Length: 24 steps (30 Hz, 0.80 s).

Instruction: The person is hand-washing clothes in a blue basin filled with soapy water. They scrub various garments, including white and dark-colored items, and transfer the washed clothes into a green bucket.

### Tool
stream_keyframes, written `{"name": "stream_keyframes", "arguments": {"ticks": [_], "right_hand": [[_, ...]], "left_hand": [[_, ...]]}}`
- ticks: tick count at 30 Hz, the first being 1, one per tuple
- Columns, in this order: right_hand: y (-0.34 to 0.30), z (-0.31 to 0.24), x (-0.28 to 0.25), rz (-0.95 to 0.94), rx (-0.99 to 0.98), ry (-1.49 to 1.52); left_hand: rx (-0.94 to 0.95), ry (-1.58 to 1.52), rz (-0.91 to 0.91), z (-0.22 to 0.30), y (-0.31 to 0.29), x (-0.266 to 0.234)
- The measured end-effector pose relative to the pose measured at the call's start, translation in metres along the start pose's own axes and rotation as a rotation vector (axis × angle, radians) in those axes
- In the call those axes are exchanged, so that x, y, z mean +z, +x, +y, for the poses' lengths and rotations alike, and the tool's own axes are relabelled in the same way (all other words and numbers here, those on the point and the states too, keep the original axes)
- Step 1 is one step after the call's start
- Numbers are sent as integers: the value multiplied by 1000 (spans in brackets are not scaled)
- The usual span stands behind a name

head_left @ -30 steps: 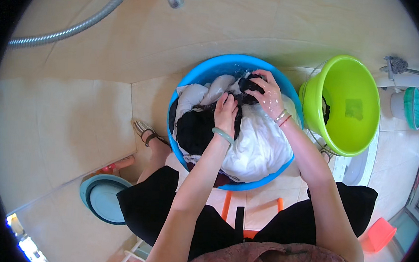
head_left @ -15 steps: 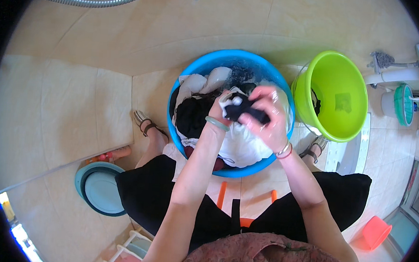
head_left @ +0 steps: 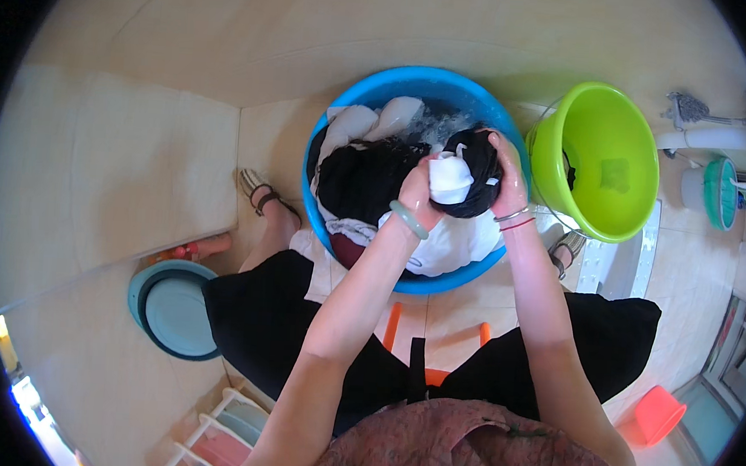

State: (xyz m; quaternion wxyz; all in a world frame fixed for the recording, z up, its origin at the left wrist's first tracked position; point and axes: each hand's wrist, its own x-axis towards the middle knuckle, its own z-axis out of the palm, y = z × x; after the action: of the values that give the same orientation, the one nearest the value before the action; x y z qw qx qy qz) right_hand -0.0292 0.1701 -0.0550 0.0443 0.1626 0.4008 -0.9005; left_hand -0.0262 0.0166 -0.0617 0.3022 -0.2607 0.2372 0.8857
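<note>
Between my hands is a bunched black garment [head_left: 480, 158] with a white patch [head_left: 450, 180] facing up; its exact kind I cannot make out. My left hand [head_left: 421, 193], a pale green bangle on its wrist, grips the near left side. Fingers of my right hand [head_left: 510, 175] curl round the right side. Both hands are over a large blue tub [head_left: 417, 75] holding water and wet laundry. Black cloth [head_left: 363, 181] lies left in the tub, white cloth [head_left: 462, 245] below my hands, and dark red cloth [head_left: 348, 250] at the near left.
A lime-green bucket [head_left: 639, 147] with something dark inside stands right of the tub. Grey-blue basins [head_left: 140, 291] are at the left, by a white rack [head_left: 193, 454]. A coral bucket [head_left: 665, 413] lies at the lower right. An orange stool [head_left: 393, 324] is under me.
The black garment is now bunched into a rounder bundle with its white patch showing on top. My hands have moved a little right and my right hand has shifted to the bundle's side.
</note>
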Motion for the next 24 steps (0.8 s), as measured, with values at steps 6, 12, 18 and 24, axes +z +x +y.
{"name": "stream_keyframes", "arguments": {"ticks": [6, 12, 18, 24], "right_hand": [[-13, -16, 26, 102, -381, -432], [-32, -13, 29, 42, -359, -323], [-47, -4, 50, 42, -322, -271], [-57, 10, 62, 187, -32, 157]], "left_hand": [[-204, -139, -141, 5, -33, -8], [-84, -212, -236, 18, -64, 29], [361, 65, -96, -9, -60, 27], [1075, 934, 271, -23, -53, 43]]}}
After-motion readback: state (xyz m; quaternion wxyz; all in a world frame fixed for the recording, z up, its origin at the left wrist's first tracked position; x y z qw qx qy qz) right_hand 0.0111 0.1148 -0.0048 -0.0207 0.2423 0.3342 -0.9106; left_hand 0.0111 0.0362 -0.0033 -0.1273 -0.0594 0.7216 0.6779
